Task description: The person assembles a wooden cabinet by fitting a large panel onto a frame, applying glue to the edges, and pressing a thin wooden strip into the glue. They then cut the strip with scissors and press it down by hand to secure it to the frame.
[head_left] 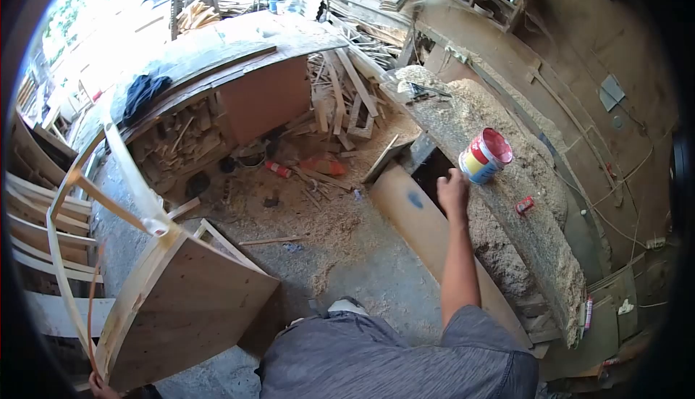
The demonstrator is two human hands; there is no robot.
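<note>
My right hand (453, 189) is closed beside the open paint can (485, 156), at the edge of the sawdust-covered bench; what its fingers hold, if anything, is hidden. The can is red, yellow and blue, with reddish paint around its mouth. A small red object (524, 206) lies on the bench nearby. At the bottom left, my left hand (100, 387) is closed at the lower corner of a wooden frame with a plywood panel (188, 305). Its grip is too small to make out. An orange strip (91, 305) runs down to that hand.
A low wooden box (413, 211) with a dark opening stands below the bench (550, 276). Sawdust and scraps cover parts of the floor, with a red bottle (278, 169) among them. Behind are a worktable (217, 55) bearing dark cloth (146, 95) and piled lumber (347, 87).
</note>
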